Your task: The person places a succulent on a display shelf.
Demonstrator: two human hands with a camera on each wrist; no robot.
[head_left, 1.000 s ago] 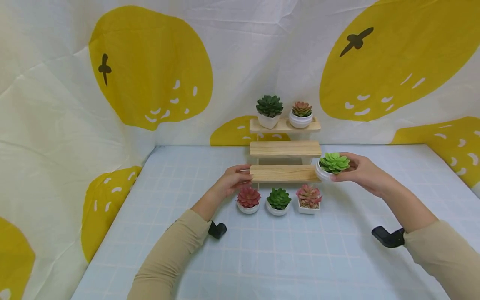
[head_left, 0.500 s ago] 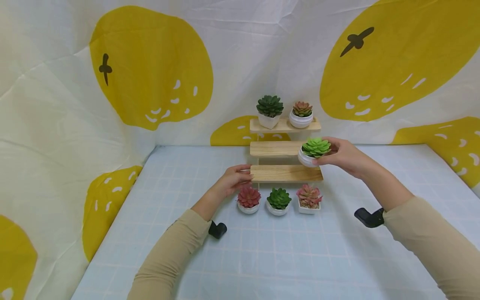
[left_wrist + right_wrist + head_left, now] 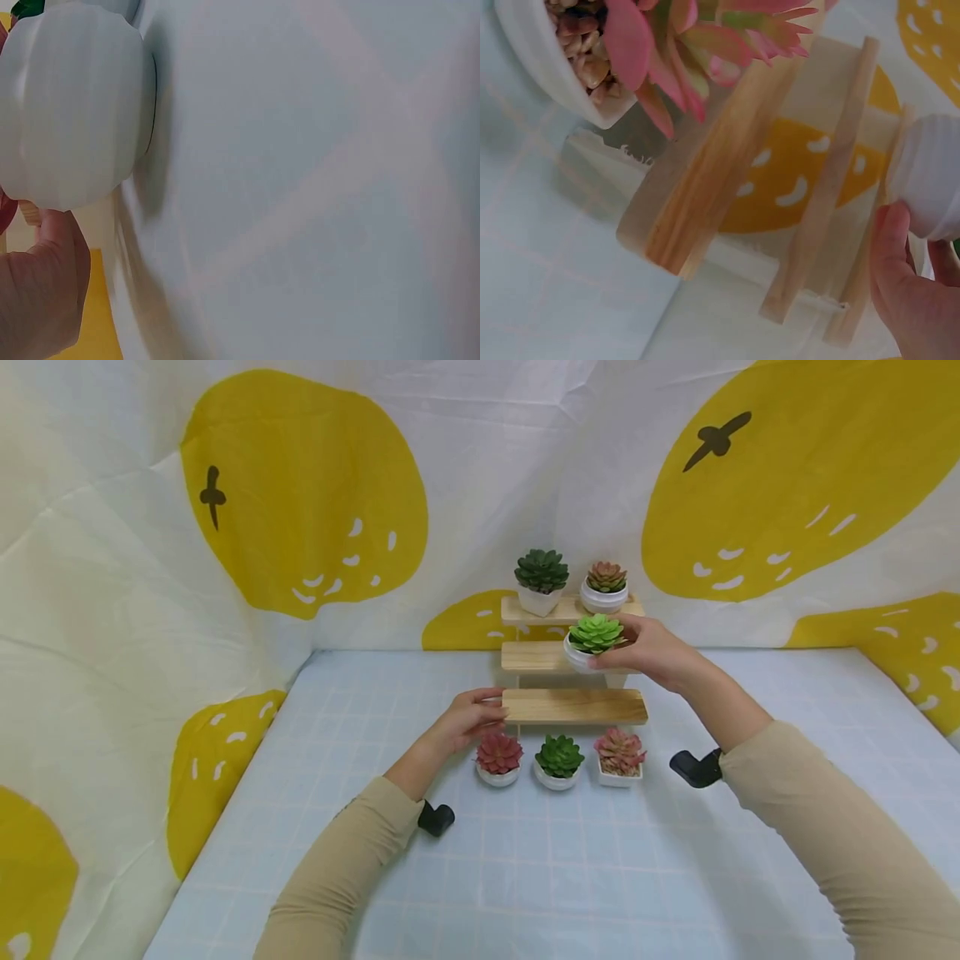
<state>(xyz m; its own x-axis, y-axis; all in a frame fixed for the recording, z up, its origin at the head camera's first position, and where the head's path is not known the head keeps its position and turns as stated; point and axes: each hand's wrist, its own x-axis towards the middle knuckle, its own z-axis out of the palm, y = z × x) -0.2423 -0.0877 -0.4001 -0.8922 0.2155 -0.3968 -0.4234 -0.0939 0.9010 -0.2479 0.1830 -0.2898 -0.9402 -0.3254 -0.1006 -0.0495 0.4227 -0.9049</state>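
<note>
My right hand (image 3: 656, 656) grips a white ribbed pot with a bright green succulent (image 3: 596, 633), upright in front of the middle tier (image 3: 532, 656) of a wooden stepped plant stand. Whether the pot touches that tier I cannot tell. The right wrist view shows thumb and fingers on the pot (image 3: 934, 176). My left hand (image 3: 468, 720) holds the left end of the stand's lowest tier (image 3: 576, 707); its fingertips are partly hidden. On the top tier (image 3: 567, 610) stand a dark green succulent (image 3: 542, 578) and an orange-green one (image 3: 604, 587), both in white pots.
Before the stand, a red succulent (image 3: 498, 758), a green succulent (image 3: 558, 762) and a pink succulent (image 3: 619, 757) stand in a row in white pots on the light blue checked cloth (image 3: 525, 877). A white curtain with yellow fruit prints (image 3: 300, 485) hangs behind.
My right hand has carried the bright green succulent leftward and up, from the lowest tier's right end to in front of the middle tier. My left hand stays at the stand.
</note>
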